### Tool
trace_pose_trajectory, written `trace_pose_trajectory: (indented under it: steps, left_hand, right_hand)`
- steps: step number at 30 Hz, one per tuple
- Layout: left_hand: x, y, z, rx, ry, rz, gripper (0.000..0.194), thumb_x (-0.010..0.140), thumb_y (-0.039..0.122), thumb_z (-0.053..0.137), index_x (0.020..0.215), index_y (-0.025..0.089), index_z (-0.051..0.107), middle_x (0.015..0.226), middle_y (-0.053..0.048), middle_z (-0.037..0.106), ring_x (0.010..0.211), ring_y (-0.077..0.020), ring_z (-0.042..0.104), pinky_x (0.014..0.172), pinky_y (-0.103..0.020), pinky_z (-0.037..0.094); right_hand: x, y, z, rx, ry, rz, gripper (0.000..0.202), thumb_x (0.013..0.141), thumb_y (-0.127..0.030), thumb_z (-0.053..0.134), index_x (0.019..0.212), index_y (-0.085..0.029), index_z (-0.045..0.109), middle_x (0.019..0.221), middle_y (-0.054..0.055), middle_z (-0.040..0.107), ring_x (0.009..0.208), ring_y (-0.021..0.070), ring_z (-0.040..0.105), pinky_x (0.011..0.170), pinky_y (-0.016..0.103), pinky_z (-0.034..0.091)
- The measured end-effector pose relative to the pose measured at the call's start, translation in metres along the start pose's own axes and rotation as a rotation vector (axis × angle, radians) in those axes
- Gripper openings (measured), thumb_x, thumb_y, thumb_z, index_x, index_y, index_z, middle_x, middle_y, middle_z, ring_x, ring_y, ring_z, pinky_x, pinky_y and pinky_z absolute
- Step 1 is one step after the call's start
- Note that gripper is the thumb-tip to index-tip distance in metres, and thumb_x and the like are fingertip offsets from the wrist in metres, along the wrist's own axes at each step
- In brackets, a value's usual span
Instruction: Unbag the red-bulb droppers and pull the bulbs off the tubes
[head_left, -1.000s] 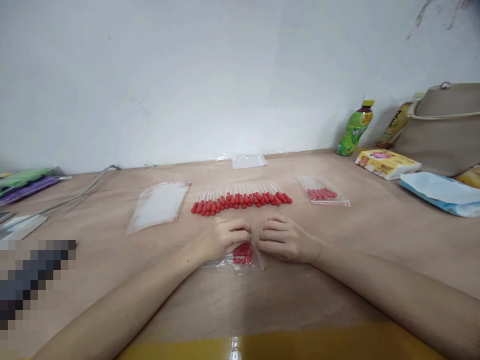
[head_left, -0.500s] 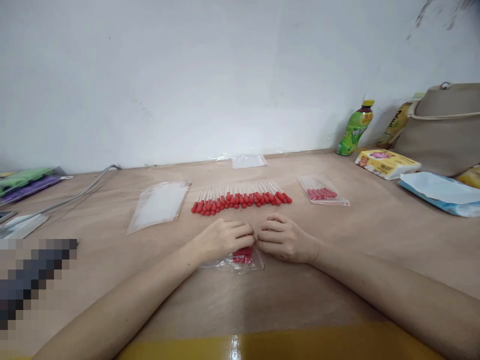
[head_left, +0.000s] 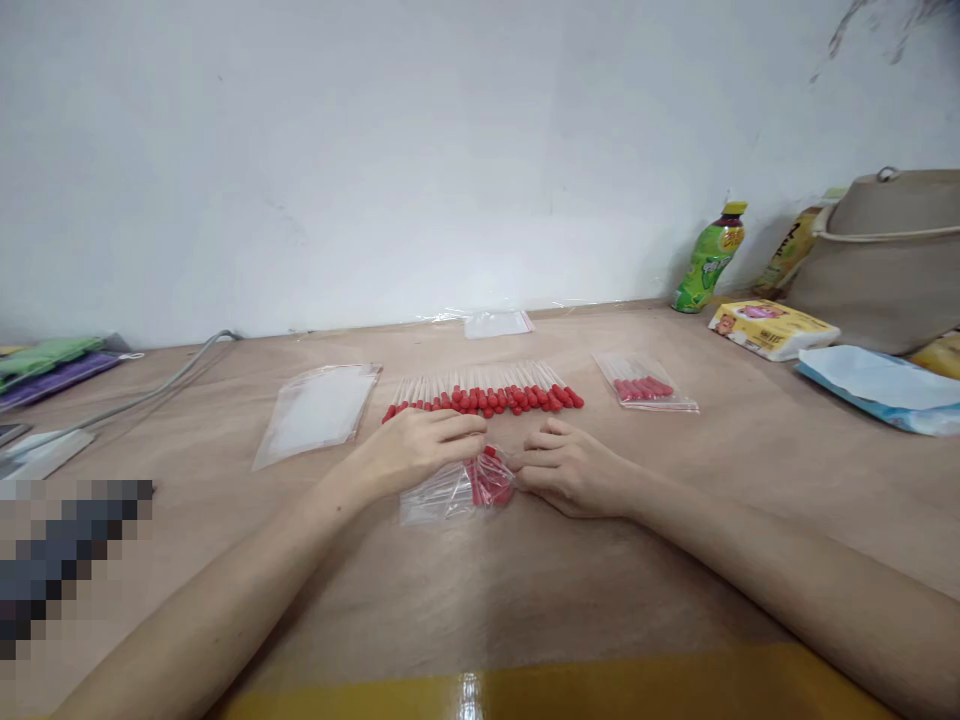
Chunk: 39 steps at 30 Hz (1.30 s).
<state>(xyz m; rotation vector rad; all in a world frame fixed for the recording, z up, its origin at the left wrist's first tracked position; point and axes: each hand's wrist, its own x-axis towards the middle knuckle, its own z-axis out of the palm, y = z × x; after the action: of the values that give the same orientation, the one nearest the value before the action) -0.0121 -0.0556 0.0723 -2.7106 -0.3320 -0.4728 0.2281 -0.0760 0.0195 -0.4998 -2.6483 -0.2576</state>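
Note:
A clear plastic bag [head_left: 442,498] with several red-tipped sticks in it lies in front of me, its red tips at the right end. My right hand [head_left: 574,468] pinches the bag's right edge with bent fingers. Over the bag's upper left part is my left hand [head_left: 420,445], fingers together and pointing right; whether they grip anything is hidden. Just beyond my hands stretches a row of red-tipped sticks [head_left: 517,398], partly covered by my left hand. A filled bag [head_left: 645,385] lies to the right of the row.
Flat bags [head_left: 319,408] lie left of the row, another small bag [head_left: 496,323] near the wall. A green bottle [head_left: 709,258], a yellow tissue pack [head_left: 772,330], a blue packet [head_left: 881,388] and a grey-brown handbag [head_left: 885,270] stand or lie at right. A cable [head_left: 176,378] runs at left.
My left hand has moved up and left, off the bag's red part. The bag has turned and shows more of itself. My right hand has hardly moved.

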Motion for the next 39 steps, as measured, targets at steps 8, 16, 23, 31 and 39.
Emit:
trace_pose_trajectory:
  steps: [8,16,23,31,39]
  left_hand:
    - [-0.003,0.007,0.014,-0.247,-0.131,-0.287,0.023,0.091,0.027,0.04,0.109,0.019,0.052,0.106,-0.005,0.061,0.093,-0.015,0.059,0.077,-0.025,0.048]
    - [-0.029,0.034,0.015,-0.541,-0.034,-0.521,0.048,0.081,0.037,0.056,0.123,0.018,0.041,0.123,-0.011,0.05,0.113,-0.0216,0.048,0.094,-0.038,0.042]
    - [-0.039,0.051,0.015,-0.628,-0.112,-0.626,0.05,0.085,0.033,0.051,0.13,0.022,0.033,0.127,-0.009,0.049,0.114,-0.0214,0.048,0.094,-0.039,0.041]
    - [-0.038,0.05,0.022,-0.608,-0.044,-0.671,0.043,0.084,0.033,0.052,0.125,0.024,0.039,0.12,-0.006,0.055,0.107,-0.0209,0.053,0.09,-0.036,0.044]
    - [-0.032,0.047,0.02,-0.657,-0.097,-0.642,0.044,0.086,0.031,0.049,0.129,0.025,0.039,0.124,-0.004,0.053,0.111,-0.0194,0.052,0.093,-0.036,0.043]
  right_hand:
    - [0.003,-0.009,0.012,0.539,0.184,0.514,0.021,0.087,-0.023,0.045,0.095,-0.019,0.064,0.082,0.003,0.064,0.077,0.0138,0.054,0.07,0.028,0.042]
    - [0.006,-0.005,0.023,0.867,0.157,0.689,0.022,0.079,-0.025,0.055,0.094,-0.014,0.065,0.081,0.004,0.067,0.063,0.0116,0.057,0.057,0.023,0.045]
    - [0.014,-0.008,0.012,0.582,0.028,0.685,0.021,0.084,-0.029,0.049,0.089,-0.016,0.065,0.074,0.002,0.064,0.066,0.0121,0.054,0.064,0.025,0.04]
    - [0.01,-0.011,0.011,0.906,0.085,0.707,0.029,0.071,-0.035,0.066,0.091,-0.017,0.056,0.086,0.003,0.063,0.075,0.0135,0.057,0.066,0.025,0.045]
    - [0.019,-0.015,0.018,1.205,0.175,0.744,0.028,0.076,-0.039,0.059,0.091,-0.015,0.059,0.082,0.004,0.065,0.07,0.0134,0.061,0.061,0.026,0.048]
